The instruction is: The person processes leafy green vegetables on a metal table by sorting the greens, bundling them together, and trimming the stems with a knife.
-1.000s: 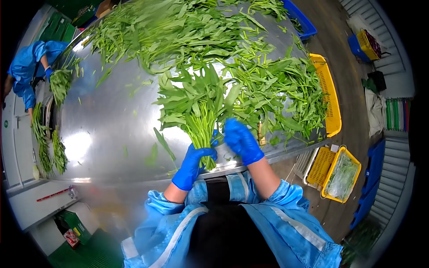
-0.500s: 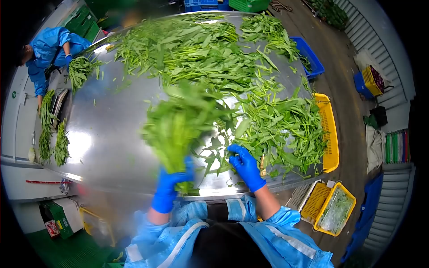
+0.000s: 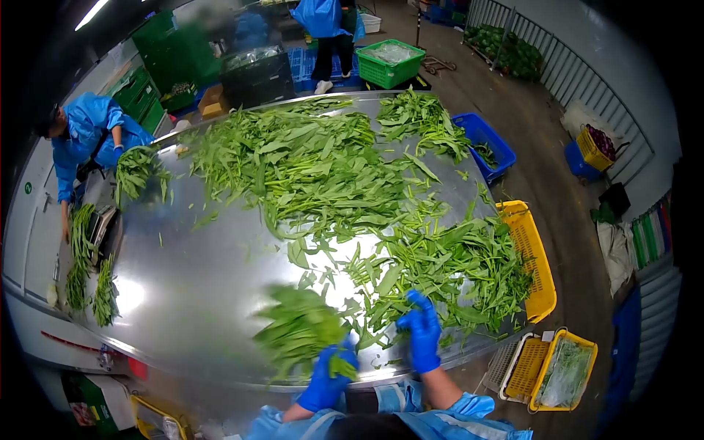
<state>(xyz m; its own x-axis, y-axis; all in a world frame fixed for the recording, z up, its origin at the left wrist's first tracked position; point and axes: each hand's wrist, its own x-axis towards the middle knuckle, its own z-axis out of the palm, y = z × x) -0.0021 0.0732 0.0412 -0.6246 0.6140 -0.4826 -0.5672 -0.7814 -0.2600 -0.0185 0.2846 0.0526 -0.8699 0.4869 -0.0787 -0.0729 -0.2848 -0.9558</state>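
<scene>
"What's changed?"
"The bunch of leafy greens (image 3: 297, 328) leans left now, low by the near edge of the table (image 3: 198, 271); earlier it stood more upright."
"And the hands?"
"The left hand (image 3: 329, 375) grips its stems. The right hand (image 3: 423, 336) is loosely open beside the loose greens (image 3: 455, 271)."
"Touching them?"
"Hard to tell; motion also blurs the bunch's leaves."

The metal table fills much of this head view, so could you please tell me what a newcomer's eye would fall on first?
Probably the broad heap of greens on the far half of the shiny metal table. Next, at the near edge, the blue-gloved left hand grips a motion-blurred bunch, and the right hand, gloved alike, hovers by looser greens.
</scene>
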